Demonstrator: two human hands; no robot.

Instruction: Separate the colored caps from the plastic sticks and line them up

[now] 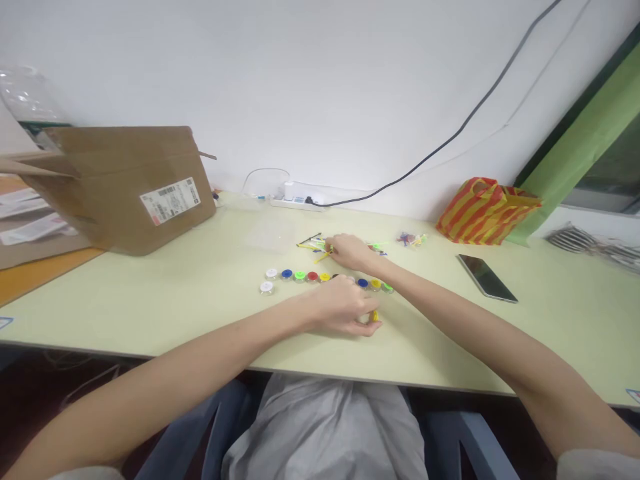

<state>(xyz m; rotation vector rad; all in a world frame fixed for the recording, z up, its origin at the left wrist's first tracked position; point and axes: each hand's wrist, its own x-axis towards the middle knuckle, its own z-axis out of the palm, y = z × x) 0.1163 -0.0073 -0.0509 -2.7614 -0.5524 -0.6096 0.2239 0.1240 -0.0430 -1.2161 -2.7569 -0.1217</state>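
Note:
My left hand (345,307) is closed on a small round item with a yellow top (375,316), low over the table near its front edge. Farther back, my right hand (347,252) reaches into a loose pile of thin coloured sticks (311,243); its fingertips are bent down, and what they hold, if anything, is too small to make out. Between the hands runs a row of small round containers with coloured tops, among them a blue one (287,275), a green one (299,276) and a red one (313,276). A white-topped one (267,287) sits in front of the row's left end.
A cardboard box (125,187) stands at the left. A power strip (295,202) lies by the wall. On the right are a phone (487,278), a red and yellow striped bag (483,213) and a small coloured bundle (412,239) on the pale table (200,320).

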